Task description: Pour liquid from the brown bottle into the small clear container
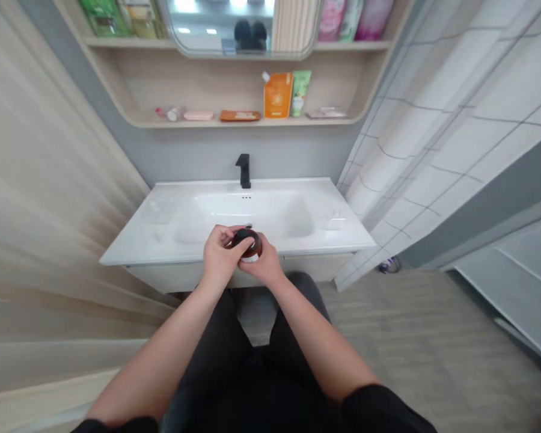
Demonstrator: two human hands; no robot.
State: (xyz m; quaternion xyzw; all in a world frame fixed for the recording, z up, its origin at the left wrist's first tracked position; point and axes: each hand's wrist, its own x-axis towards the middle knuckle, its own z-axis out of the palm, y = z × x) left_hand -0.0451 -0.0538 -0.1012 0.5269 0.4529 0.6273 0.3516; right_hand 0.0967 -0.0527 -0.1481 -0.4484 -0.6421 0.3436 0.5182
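Note:
Both of my hands are on a small dark brown jar point(255, 247) with a dark top and a bit of white label, held above the front edge of the white washbasin point(288, 213). My left hand point(220, 251) grips it from the left, its thumb lying across the top and its fingers at the far side. Around the jar's right side and lower part, my right hand point(267, 262) is wrapped. Fingers cover much of the jar, and I cannot tell whether its lid is loose.
Behind the basin stands a black faucet point(244, 170). On the wall shelf point(198, 123) are an orange pouch point(278, 96), a green tube point(300, 93) and small items, below a mirror point(243, 30). A beige curtain point(40, 180) hangs left; white tiles point(437, 138) are right.

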